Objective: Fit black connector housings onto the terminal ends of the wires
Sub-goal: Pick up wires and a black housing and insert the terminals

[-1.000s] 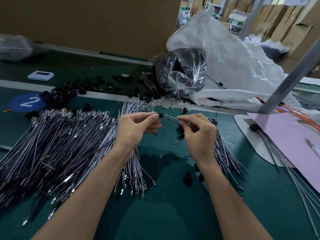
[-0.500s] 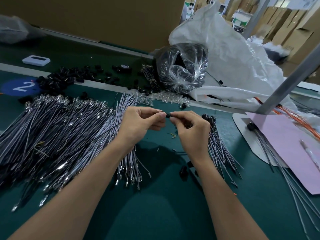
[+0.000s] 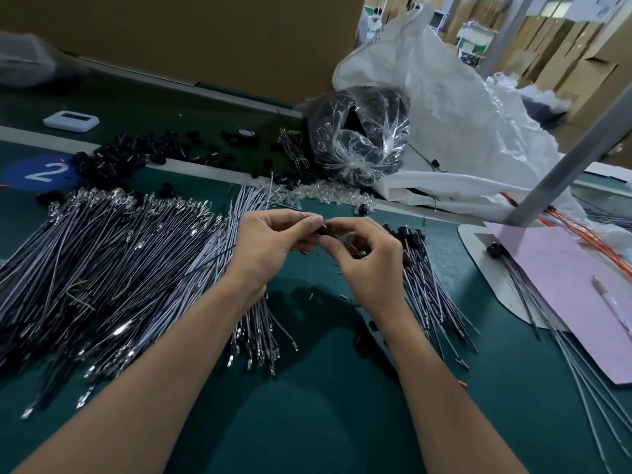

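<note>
Where the fingertips of both hands meet, above the middle of the counter (image 3: 307, 422), a small black connector housing (image 3: 324, 230) is held off the surface. The left grip (image 3: 270, 244) pinches it from the left with thumb and forefinger, and the right grip (image 3: 369, 265) pinches it from the right, with its fingers curled. More dark pieces show under the curled fingers of the right grip, but I cannot tell what they are. One thin dark wire (image 3: 205, 265) comes out from under the left grip and runs to the lower left. Its end is hidden by the fingers.

Under this wire and to the left lies a big pile of grey wires (image 3: 102, 268) with metal terminals on their ends. Just beside the right grip, on its right, is a smaller bundle of wires with black housings (image 3: 407, 234) already on them. Loose black housings (image 3: 113, 159) are scattered along the far edge of the counter, near a blue round label (image 3: 41, 171) with the number 2. Beyond the hands there is a heap of small clear pieces (image 3: 328, 195), then a clear plastic bag (image 3: 359, 135) full of black parts, which leans on a large white sack (image 3: 461, 114). At the right side lie a pink sheet (image 3: 564, 285) and some orange wires (image 3: 588, 234).
</note>
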`<state>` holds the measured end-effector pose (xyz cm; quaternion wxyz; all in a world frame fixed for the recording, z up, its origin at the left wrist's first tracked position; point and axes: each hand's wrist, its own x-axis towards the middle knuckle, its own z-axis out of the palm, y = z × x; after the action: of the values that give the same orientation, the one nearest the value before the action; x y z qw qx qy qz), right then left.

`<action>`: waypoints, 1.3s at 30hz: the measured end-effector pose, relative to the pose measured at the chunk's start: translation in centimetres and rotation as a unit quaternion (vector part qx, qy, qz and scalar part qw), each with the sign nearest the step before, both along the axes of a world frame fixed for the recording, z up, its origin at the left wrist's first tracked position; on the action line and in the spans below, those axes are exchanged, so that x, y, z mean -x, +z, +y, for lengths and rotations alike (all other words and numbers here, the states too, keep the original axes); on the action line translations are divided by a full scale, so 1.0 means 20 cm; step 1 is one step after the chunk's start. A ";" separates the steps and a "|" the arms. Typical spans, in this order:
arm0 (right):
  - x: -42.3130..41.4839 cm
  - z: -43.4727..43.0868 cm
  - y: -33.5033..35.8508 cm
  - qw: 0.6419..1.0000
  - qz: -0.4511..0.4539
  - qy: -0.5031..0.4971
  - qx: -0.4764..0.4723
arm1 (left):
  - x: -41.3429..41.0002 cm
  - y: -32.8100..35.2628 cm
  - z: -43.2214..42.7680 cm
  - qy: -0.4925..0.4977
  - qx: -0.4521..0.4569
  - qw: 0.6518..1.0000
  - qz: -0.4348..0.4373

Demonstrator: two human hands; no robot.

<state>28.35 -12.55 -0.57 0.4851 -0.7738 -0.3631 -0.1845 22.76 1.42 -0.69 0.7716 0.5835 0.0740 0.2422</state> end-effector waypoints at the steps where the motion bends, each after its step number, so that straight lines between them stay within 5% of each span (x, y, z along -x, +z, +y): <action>1: 0.00 0.00 0.00 1.000 0.005 0.004 0.002 | 0.00 0.00 0.00 0.000 -0.009 1.000 -0.001; 6: -0.03 -0.02 0.00 0.999 -0.005 -0.045 0.004 | 0.01 0.01 0.00 0.072 -0.031 0.997 0.003; 12: -0.11 -0.10 0.05 0.987 0.129 -0.039 -0.083 | 0.03 0.04 0.09 0.176 0.080 0.981 -0.005; 17: -0.09 -0.11 0.09 0.866 0.370 0.128 -0.311 | 0.03 0.03 0.08 0.056 0.085 0.994 0.036; 20: -0.09 -0.12 0.10 0.780 0.424 0.203 -0.412 | 0.04 0.02 0.07 -0.123 0.035 0.988 0.087; 22: -0.09 -0.12 0.10 0.764 0.427 0.210 -0.435 | 0.05 0.02 0.06 -0.236 -0.010 0.969 0.076; 25: -0.08 -0.10 0.10 0.805 0.419 0.185 -0.377 | 0.04 0.04 0.05 -0.280 -0.020 0.959 0.031; 31: 0.02 0.02 0.04 0.894 0.369 0.184 -0.176 | 0.03 0.04 0.01 -0.173 0.009 0.985 0.019; 39: 0.03 0.03 0.02 0.921 0.345 0.146 -0.107 | 0.01 0.02 0.03 -0.064 0.075 0.995 0.018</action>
<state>27.72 -11.99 -0.08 0.6816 -0.6718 -0.2601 0.1286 22.52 2.03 -0.36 0.8259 0.5314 0.0684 0.1754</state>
